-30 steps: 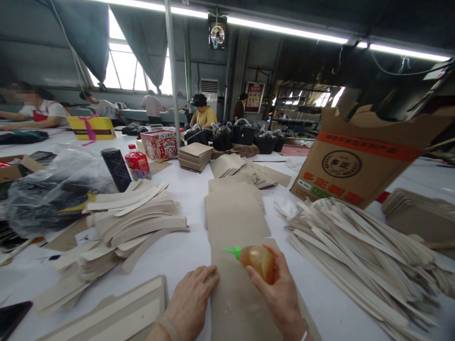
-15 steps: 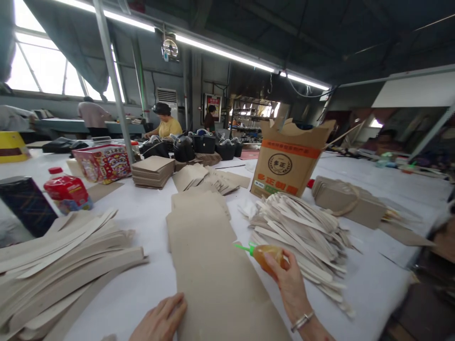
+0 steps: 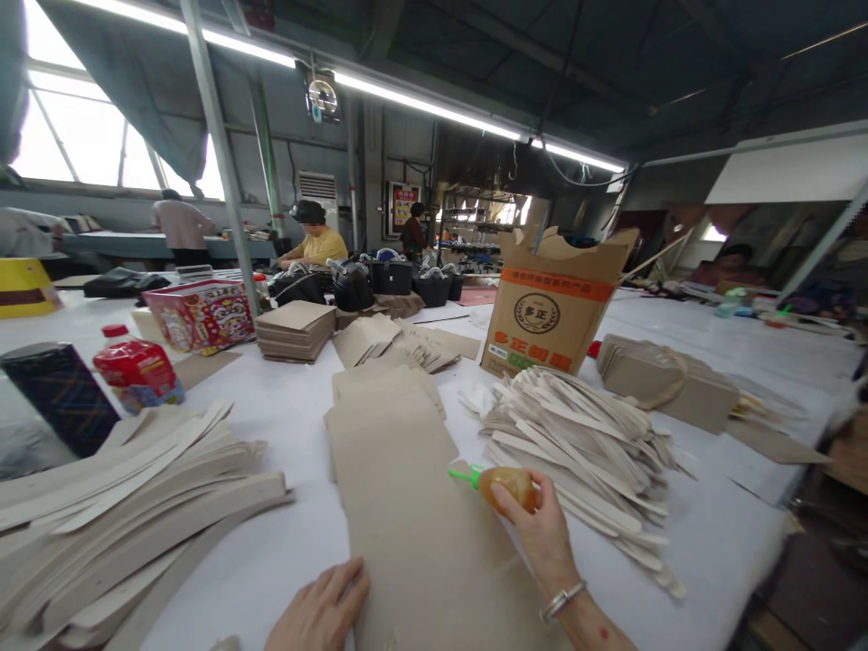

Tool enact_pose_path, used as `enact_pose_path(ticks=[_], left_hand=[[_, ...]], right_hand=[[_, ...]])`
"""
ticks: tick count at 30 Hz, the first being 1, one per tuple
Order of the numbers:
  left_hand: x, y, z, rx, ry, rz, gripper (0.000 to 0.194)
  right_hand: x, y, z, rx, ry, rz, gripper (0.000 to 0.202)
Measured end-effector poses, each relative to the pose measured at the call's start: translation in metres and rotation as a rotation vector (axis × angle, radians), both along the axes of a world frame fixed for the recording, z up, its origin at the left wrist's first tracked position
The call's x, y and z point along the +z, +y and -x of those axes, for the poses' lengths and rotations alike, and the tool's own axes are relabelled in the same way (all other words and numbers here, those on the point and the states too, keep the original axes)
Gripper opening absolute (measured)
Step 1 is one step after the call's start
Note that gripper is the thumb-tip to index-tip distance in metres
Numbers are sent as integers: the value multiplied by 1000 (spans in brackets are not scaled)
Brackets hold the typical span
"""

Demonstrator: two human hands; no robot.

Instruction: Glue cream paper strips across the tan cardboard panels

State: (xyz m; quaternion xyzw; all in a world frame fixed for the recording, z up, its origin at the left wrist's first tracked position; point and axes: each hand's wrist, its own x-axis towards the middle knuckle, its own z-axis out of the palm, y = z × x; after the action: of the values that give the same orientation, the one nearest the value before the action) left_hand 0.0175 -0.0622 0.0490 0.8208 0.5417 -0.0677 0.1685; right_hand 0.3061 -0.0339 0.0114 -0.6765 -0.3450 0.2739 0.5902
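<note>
My right hand (image 3: 548, 529) grips an amber glue bottle (image 3: 507, 489) with a green nozzle, held on its side above the right edge of a long grey-brown cardboard sheet (image 3: 407, 506). The nozzle points left over the sheet. My left hand (image 3: 324, 604) lies flat at the sheet's lower left edge, its fingers stretched out and holding nothing. More cardboard sheets (image 3: 380, 387) overlap beyond the long one, running away from me.
Heaped pale strips lie to the right (image 3: 576, 461) and left (image 3: 163, 515). Behind stand a carton (image 3: 549, 307), a sheet stack (image 3: 297, 331), a red bottle (image 3: 139, 369), a patterned box (image 3: 203, 316) and black bags (image 3: 390, 273). Several people work farther off.
The glue bottle has tilted slightly toward level, its nozzle still over the sheet's right side. The view has shifted a little, and my left hand stays by the sheet's edge.
</note>
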Motion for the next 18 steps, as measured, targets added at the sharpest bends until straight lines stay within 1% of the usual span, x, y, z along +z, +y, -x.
enact_pose_path(ticks=[6, 11, 15, 18], left_hand=[[0, -2, 2, -5, -22, 16, 62], [-1, -5, 4, -16, -63, -46, 62], [-5, -5, 5, -12, -84, -44, 62], [-7, -5, 6, -10, -110, -43, 61]], right_hand=[[-1, 0, 18, 51, -11, -3, 55], [1, -2, 36, 72, -3, -18, 53], [-4, -1, 48, 101, 29, -50, 52], [-9, 1, 57, 123, 36, -43, 53]])
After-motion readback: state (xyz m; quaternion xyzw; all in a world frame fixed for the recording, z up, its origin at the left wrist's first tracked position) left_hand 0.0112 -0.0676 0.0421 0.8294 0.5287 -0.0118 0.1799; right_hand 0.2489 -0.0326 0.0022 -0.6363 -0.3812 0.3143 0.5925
